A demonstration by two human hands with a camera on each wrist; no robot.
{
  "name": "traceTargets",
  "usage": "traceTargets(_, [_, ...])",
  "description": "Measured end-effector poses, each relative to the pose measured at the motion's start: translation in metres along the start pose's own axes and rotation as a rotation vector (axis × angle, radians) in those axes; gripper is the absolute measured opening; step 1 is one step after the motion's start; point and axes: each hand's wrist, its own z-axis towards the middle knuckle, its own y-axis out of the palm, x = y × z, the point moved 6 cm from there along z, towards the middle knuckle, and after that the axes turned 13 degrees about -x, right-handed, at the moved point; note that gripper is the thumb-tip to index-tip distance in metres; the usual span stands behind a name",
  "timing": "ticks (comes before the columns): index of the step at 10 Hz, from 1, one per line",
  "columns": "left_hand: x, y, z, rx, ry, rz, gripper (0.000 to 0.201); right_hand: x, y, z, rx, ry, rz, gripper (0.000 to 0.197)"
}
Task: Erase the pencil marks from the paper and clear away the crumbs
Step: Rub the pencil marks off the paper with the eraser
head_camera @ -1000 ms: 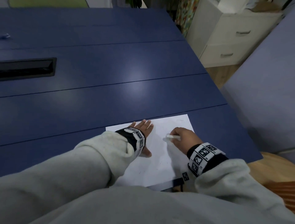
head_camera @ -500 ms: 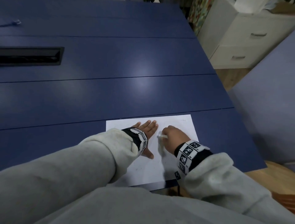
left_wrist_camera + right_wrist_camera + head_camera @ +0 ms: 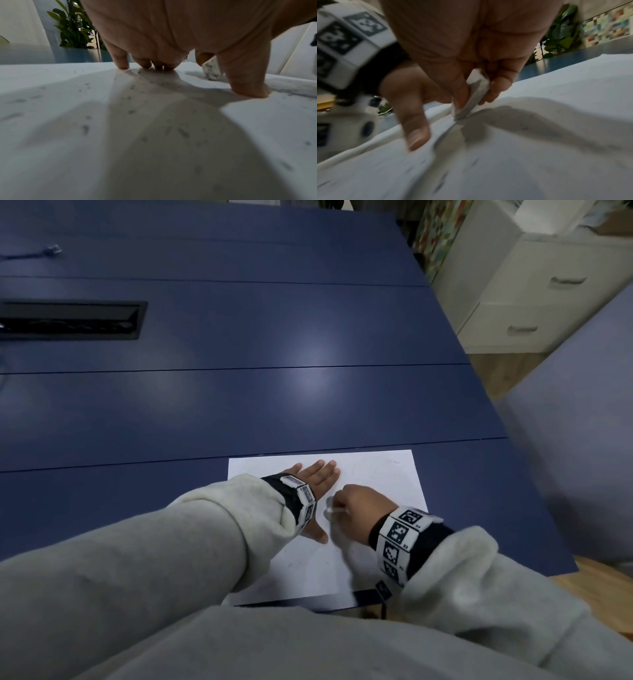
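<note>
Paper (image 3: 376, 484) sits at the desk's (image 3: 239, 405) near edge, around 5 o'clock. Right hand (image 3: 359, 505), fingers clamped on the eraser (image 3: 476, 97), looks mid-rub; left hand (image 3: 317, 479) presses flat, fingers apart. Crumbs (image 3: 132, 111) everywhere, so sweeping comes next.

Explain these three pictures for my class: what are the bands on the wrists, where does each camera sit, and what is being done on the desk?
No machine here: a person works with bare hands. The patterned wrist bands carry cameras. The wide picture comes from a head camera; the two close ones look along each hand. A white paper lies on a blue table. The left hand presses flat on it. The right hand pinches a white eraser in its fingers, its end on the sheet. Grey crumbs dot the paper.
</note>
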Motion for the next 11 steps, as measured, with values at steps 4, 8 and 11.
traceTargets(4, [0.002, -0.002, -0.003, -0.038, -0.009, 0.017, 0.125, 0.017, -0.002, 0.003, -0.016, 0.037, 0.127, 0.019])
traceTargets(8, [0.003, -0.003, -0.005, -0.053, -0.004, 0.009, 0.124, 0.027, -0.009, 0.004, -0.023, 0.069, 0.229, 0.018])
traceTargets(11, [0.003, -0.003, -0.005, -0.077, -0.005, 0.017, 0.126, 0.017, 0.005, -0.007, -0.115, 0.032, 0.125, 0.014])
